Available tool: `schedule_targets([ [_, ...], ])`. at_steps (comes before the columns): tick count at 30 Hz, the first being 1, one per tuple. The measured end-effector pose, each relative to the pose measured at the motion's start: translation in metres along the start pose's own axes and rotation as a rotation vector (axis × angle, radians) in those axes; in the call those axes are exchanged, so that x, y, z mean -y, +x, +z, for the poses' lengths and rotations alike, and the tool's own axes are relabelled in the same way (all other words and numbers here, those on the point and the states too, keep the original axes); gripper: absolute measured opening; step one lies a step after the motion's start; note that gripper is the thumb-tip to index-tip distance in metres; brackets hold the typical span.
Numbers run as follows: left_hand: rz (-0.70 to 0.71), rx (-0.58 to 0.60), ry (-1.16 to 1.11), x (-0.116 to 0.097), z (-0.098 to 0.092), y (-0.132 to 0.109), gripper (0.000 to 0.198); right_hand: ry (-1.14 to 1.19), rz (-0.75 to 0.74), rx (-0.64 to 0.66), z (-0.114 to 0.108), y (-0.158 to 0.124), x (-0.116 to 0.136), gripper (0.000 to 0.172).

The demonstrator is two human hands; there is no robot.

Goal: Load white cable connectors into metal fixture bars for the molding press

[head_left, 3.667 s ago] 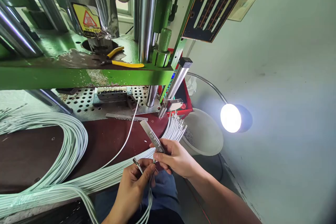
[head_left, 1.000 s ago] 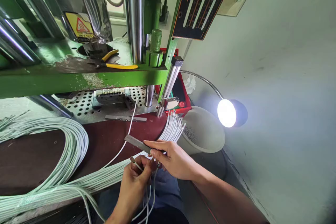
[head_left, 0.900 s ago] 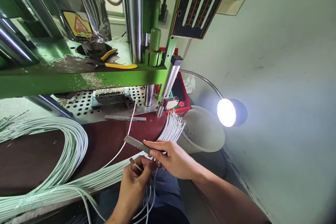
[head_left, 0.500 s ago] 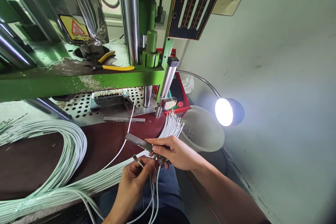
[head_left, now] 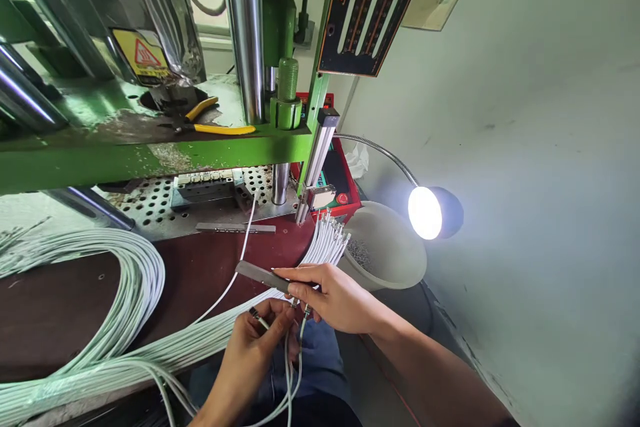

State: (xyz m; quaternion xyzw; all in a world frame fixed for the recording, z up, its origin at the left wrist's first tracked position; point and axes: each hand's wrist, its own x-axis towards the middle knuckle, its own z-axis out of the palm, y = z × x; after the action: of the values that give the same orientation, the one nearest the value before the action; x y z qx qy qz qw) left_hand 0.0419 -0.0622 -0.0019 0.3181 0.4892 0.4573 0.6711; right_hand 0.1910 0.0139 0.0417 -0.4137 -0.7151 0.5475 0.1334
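My right hand (head_left: pixel 325 290) grips a flat grey metal bar (head_left: pixel 257 273) between thumb and fingers, its free end pointing left. Below it, my left hand (head_left: pixel 263 333) pinches a white cable (head_left: pixel 287 353) close to its metal connector (head_left: pixel 293 303), right at the bar's underside. Another cable end with a dark metal connector (head_left: pixel 254 313) sticks out on the left of that hand. A further cable hangs from a connector (head_left: pixel 307 311) beneath my right fingers. Whether the connectors sit in the bar is hidden by my fingers.
A thick bundle of white cables (head_left: pixel 200 337) crosses the dark red table (head_left: pixel 200 267). A similar metal bar (head_left: pixel 235 229) lies before the green press (head_left: pixel 225 152). Yellow-handled pliers (head_left: pixel 225 129) rest on the press. A white bucket (head_left: pixel 400 260) and a lit lamp (head_left: pixel 425 213) stand right.
The bar in my right hand has tilted, and its left end has dropped slightly. Its edge slots are now turned from view. My left hand keeps its pinch in nearly the same place.
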Motion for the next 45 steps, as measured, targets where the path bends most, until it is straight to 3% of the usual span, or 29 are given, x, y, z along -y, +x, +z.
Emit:
schedule_targets([
  [6,0.105,-0.050,-0.125,0.005,-0.008,0.000,0.027,0.061,0.047,-0.002,-0.010,0.000,-0.007,0.042],
  [11,0.108,-0.103,-0.040,0.002,-0.010,-0.003,0.036,0.093,0.042,0.000,-0.018,0.000,-0.010,0.043],
  [17,0.011,-0.078,-0.015,0.000,-0.011,-0.001,0.049,0.093,0.025,0.021,-0.019,0.000,-0.004,0.042],
  [27,-0.072,-0.222,-0.072,-0.005,-0.006,0.002,0.038,0.063,0.023,0.066,-0.016,0.002,-0.003,0.042],
  [39,-0.039,-0.218,0.015,-0.008,-0.001,0.002,0.046,0.030,0.042,0.019,-0.008,0.002,0.000,0.038],
  [45,-0.071,-0.162,0.053,-0.013,0.002,0.000,0.049,0.007,0.035,0.009,-0.004,0.004,0.002,0.040],
])
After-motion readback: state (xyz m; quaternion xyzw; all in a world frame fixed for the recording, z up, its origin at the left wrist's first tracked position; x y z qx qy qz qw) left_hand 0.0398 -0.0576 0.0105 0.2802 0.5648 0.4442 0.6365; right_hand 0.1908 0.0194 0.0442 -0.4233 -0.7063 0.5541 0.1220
